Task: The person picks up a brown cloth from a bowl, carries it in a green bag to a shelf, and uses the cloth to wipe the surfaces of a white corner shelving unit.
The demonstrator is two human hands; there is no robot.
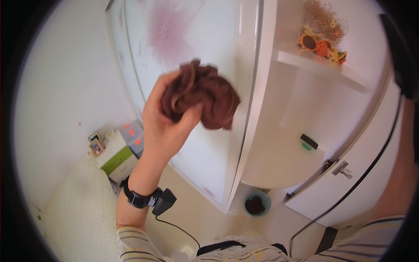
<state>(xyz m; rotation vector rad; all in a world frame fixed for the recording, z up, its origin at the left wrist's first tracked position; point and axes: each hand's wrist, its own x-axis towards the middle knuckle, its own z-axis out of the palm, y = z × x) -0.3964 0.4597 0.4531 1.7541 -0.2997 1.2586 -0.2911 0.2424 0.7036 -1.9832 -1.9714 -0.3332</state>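
Note:
A bunched brown cloth point(214, 98) is gripped in my left hand point(163, 124), raised before the frosted glass door point(209, 153) with pinkish flower patterns. The thumb presses on the front of the cloth, while the other fingers are mostly hidden behind it. Whether the cloth touches the glass I cannot tell. My right arm reaches up along the right rim of the picture, with a black strapped device on it. The right hand itself lies outside the picture.
White wall shelves hold dried and orange flowers point(323, 46) and a black-and-green brush-like item point(309, 142). A teal bucket point(257, 203) with dark contents stands on the floor. At right is a white door with a handle point(342, 170); at left, a white-and-green cabinet point(117, 160). Black cables trail from both arms.

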